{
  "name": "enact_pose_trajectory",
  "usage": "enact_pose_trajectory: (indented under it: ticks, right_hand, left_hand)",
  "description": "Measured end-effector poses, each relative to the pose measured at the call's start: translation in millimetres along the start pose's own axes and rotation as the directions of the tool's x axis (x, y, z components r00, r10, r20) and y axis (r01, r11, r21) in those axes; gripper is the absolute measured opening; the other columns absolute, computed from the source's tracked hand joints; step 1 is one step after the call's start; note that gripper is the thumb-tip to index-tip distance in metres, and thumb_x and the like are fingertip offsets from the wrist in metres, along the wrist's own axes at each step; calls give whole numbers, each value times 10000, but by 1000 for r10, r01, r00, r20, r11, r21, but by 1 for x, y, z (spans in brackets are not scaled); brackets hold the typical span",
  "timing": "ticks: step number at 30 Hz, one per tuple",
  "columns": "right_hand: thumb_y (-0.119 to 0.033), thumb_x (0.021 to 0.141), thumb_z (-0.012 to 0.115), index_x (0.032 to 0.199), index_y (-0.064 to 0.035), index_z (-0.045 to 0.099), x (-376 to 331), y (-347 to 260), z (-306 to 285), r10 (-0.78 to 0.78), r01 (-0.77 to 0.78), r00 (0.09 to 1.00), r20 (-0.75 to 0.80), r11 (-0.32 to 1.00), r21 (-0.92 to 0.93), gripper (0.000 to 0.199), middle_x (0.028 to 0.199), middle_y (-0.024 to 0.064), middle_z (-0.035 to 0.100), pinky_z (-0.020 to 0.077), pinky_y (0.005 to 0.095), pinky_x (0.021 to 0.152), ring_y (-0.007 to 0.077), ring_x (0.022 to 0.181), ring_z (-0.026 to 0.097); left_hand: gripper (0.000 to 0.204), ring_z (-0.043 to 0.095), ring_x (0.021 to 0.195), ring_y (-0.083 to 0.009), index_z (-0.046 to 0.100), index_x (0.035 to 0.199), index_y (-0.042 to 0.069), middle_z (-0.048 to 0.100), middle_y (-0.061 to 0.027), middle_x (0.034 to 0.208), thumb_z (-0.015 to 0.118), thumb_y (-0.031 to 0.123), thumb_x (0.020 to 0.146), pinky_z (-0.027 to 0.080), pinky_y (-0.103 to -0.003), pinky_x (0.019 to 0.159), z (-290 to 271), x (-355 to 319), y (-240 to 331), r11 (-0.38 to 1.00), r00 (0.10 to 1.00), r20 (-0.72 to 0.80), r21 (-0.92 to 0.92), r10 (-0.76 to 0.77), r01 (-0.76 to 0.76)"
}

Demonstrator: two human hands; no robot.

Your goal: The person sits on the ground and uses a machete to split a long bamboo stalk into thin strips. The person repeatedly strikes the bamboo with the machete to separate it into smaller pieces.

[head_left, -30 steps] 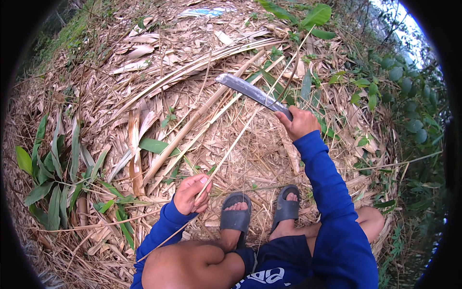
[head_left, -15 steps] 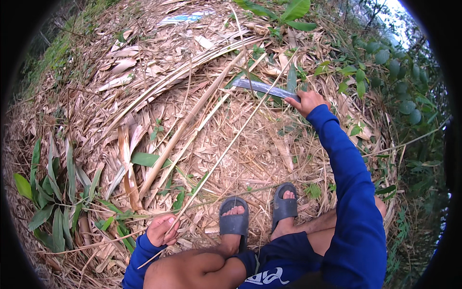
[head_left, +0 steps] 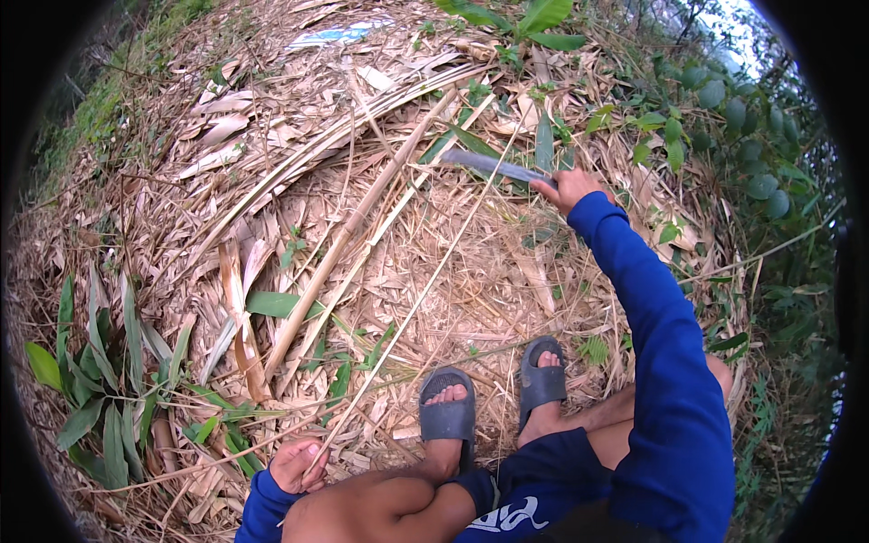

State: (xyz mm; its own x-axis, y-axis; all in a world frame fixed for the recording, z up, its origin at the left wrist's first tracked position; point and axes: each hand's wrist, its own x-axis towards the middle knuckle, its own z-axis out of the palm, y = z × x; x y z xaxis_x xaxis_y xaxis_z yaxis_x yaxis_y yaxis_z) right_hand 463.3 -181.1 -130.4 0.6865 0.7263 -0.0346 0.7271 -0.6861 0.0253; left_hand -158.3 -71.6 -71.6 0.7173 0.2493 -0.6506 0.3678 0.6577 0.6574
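My left hand (head_left: 299, 465), low at the left beside my knee, is closed on a long thin plant strip (head_left: 424, 291), pale and straight. The strip slants up and to the right across the littered ground, and its far end passes by a long-bladed knife (head_left: 496, 166). My right hand (head_left: 577, 188) is wrapped round the knife's handle, with that arm stretched forward. The grey blade points left and looks smeared by motion. It crosses the strip near its far end; whether the two touch I cannot tell.
A thick dry stalk (head_left: 348, 231) and a bundle of split strips (head_left: 299, 172) lie to the left. Dry leaves cover the ground. Green plants grow at the left (head_left: 100, 389) and right (head_left: 751, 127). My sandalled feet (head_left: 448, 412) stand close below.
My left hand has moved down toward me, and the strip has slid back with it. The knife stays in nearly the same place, its blade now blurred.
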Motion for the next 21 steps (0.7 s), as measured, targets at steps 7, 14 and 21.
enact_pose_trajectory:
  ticks: [7, 14, 21]
  right_hand:
    - [-786, 819, 337, 972, 66, 677, 39, 207, -10, 613, -582, 744, -266, 790, 192, 930, 983, 322, 636, 467, 481, 897, 453, 972, 615]
    - [-778, 812, 376, 1093, 79, 634, 10, 226, -7, 501, -487, 862, 76, 861, -150, 938, 1098, 325, 605, 451, 471, 934, 427, 1050, 595]
    - [-739, 825, 444, 927, 57, 675, -21, 122, -45, 275, -268, 961, 25, 951, -155, 835, 883, 277, 654, 500, 482, 795, 418, 881, 640]
  left_hand:
    - [349, 644, 776, -236, 631, 1054, -53, 677, -145, 916, 581, 258, 903, 516, -349, 716, -146, -107, -149, 747, 908, 66, 546, 413, -380]
    - [369, 318, 320, -43, 566, 1006, -110, 408, 14, 451, 600, 251, 933, 240, -215, 334, -33, -48, -8, 939, 940, -29, 68, 340, -338]
    - [406, 337, 345, -63, 541, 1103, -106, 409, 1, 486, 417, 269, 1011, 293, -216, 359, 15, 58, 21, 955, 957, 23, -66, 290, -288]
